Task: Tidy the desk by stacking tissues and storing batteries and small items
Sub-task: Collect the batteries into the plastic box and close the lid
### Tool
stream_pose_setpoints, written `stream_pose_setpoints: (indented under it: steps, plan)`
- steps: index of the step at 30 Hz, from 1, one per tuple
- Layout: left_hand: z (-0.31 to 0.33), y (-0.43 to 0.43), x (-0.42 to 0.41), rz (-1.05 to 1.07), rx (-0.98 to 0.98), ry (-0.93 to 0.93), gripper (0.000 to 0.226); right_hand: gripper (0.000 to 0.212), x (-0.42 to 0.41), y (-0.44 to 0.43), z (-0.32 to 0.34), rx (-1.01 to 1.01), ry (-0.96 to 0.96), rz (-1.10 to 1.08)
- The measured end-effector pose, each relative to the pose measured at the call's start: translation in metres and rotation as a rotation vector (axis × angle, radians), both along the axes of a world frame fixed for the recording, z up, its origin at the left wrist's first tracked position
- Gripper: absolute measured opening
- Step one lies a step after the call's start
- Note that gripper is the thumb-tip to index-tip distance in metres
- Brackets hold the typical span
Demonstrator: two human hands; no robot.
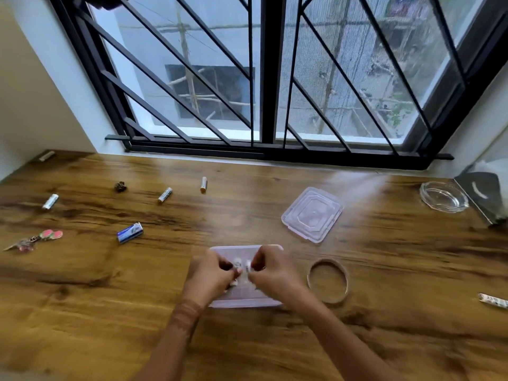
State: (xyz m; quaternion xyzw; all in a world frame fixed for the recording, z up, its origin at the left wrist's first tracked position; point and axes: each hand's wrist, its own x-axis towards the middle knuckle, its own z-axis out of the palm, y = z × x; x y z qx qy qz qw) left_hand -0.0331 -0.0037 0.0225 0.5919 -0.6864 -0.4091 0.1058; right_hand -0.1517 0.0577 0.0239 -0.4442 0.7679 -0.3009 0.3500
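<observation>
Pinching small white items in curled fingers, left hand and right hand hover over the container.

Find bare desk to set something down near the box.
Free: the near edge either side of the forearms; the patch between lid and ashtray. Crowded: the left, with batteries and clips; the ring lies just right of the box, where the left hand and right hand pinch white bits.

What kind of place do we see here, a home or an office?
Probably a room in a home: a brown wood-grain desk stands under a black barred window facing another building, with loose white cylindrical batteries and a clear glass ashtray lying on it.
</observation>
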Motion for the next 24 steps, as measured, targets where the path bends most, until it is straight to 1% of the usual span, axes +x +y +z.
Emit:
stream_pose_setpoints:
  steps: [2, 3, 5, 6, 7, 9, 11, 15, 17, 19, 21, 24]
  plan:
    - [0.0, 0.01, -0.006, -0.109, -0.101, -0.205, 0.015, 0.006, 0.012, -0.005, -0.013, 0.113, 0.096, 0.07]
    - [0.001, 0.014, -0.008, -0.143, -0.156, -0.281, 0.016, 0.012, 0.016, -0.008, -0.019, 0.145, 0.11, 0.079]
    - [0.0, 0.017, -0.011, -0.14, -0.259, -0.346, 0.016, 0.025, 0.02, -0.013, -0.028, 0.161, 0.115, 0.059]
    - [0.0, 0.017, -0.012, -0.119, -0.296, -0.344, 0.018, 0.026, 0.021, -0.014, -0.029, 0.149, 0.105, 0.051]
    - [-0.001, 0.018, -0.012, -0.099, -0.33, -0.338, 0.022, 0.02, 0.022, -0.015, -0.029, 0.124, 0.08, 0.043]
    - [0.0, 0.018, -0.012, -0.066, -0.388, -0.294, 0.026, 0.002, 0.024, -0.015, -0.025, 0.062, 0.021, 0.013]
    - [0.0, 0.017, -0.012, -0.045, -0.424, -0.253, 0.016, 0.015, 0.024, -0.014, -0.024, 0.004, 0.004, -0.012]
    - [0.0, 0.018, -0.007, 0.004, -0.41, -0.177, 0.02, 0.03, 0.022, -0.007, -0.023, -0.09, 0.036, -0.04]
    - [0.002, 0.017, -0.006, 0.013, -0.402, -0.142, 0.022, 0.028, 0.017, -0.001, -0.02, -0.164, 0.056, -0.06]
    - [0.006, 0.02, -0.01, 0.017, -0.404, -0.125, 0.027, 0.022, 0.011, 0.007, -0.015, -0.243, 0.089, -0.076]
    - [0.008, 0.024, -0.015, 0.022, -0.444, -0.103, 0.029, 0.018, 0.002, 0.017, -0.009, -0.313, 0.145, -0.082]
    - [0.009, 0.035, -0.03, 0.023, -0.515, -0.041, 0.027, 0.016, -0.021, 0.035, -0.001, -0.384, 0.186, -0.138]
